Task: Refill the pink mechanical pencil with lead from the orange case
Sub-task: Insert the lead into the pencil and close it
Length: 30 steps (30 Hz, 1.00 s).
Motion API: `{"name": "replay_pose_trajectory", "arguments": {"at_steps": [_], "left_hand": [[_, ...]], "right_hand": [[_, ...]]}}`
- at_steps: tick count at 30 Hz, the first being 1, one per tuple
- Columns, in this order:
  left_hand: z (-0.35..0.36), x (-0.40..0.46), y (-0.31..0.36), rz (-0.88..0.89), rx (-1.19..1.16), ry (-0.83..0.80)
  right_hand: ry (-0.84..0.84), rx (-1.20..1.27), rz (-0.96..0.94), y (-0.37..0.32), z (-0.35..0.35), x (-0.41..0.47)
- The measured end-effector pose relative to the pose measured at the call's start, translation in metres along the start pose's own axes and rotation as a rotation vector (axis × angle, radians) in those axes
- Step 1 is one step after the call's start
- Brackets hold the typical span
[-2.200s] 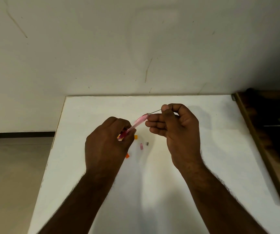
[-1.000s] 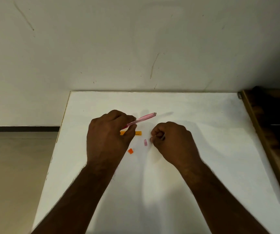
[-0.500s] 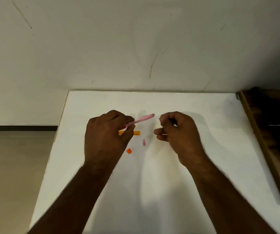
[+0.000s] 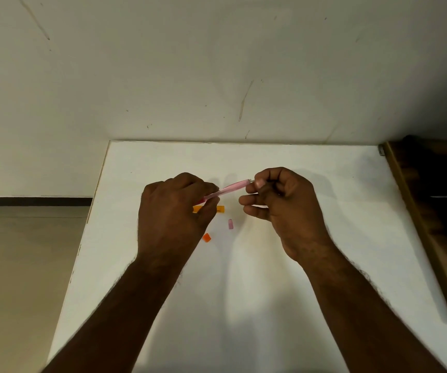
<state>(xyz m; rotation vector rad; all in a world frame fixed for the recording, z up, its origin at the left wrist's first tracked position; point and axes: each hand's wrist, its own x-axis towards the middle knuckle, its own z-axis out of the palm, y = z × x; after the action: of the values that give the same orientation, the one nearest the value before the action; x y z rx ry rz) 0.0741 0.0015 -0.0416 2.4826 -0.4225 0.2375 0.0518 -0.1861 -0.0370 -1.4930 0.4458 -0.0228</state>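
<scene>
My left hand (image 4: 174,211) grips the pink mechanical pencil (image 4: 230,189), which slants up to the right above the white table (image 4: 271,292). My right hand (image 4: 279,203) holds its thumb and forefinger pinched at the pencil's upper end; what they pinch is too small to make out. The orange lead case (image 4: 220,209) lies flat on the table under the pencil, partly hidden by my left hand. Its small orange cap (image 4: 206,237) lies apart, nearer to me. A small pink pencil cap (image 4: 230,223) lies between my hands.
A scuffed wall (image 4: 217,76) rises right behind the table's far edge. A brown wooden ledge (image 4: 419,224) with a dark metal object runs along the table's right side. Tiled floor (image 4: 23,265) lies beyond the left edge.
My right hand put a lead into the pencil's end, dropped to the table where a small grey piece lay, and has come back up to the pencil's upper end. The grey piece is gone.
</scene>
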Motion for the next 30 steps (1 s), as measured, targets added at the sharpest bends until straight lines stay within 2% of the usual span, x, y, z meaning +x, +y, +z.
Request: {"name": "replay_pose_trajectory", "arguments": {"at_steps": [8, 13, 18, 25, 30], "left_hand": [[-0.001, 0.0, -0.001, -0.006, 0.004, -0.013], [-0.001, 0.0, 0.0, -0.018, -0.021, -0.005], [-0.001, 0.0, -0.001, -0.014, -0.011, -0.022], [-0.001, 0.0, -0.002, 0.029, 0.068, -0.031], [-0.002, -0.001, -0.005, 0.064, 0.085, -0.026]], "right_hand": [[-0.013, -0.032, -0.005, 0.0, -0.001, 0.001], [0.002, -0.13, -0.074, 0.004, -0.001, 0.002], [0.034, -0.426, -0.286, 0.01, -0.004, 0.001], [0.031, -0.913, -0.433, 0.005, -0.007, -0.003], [0.031, -0.975, -0.421, 0.004, -0.006, -0.005]]}}
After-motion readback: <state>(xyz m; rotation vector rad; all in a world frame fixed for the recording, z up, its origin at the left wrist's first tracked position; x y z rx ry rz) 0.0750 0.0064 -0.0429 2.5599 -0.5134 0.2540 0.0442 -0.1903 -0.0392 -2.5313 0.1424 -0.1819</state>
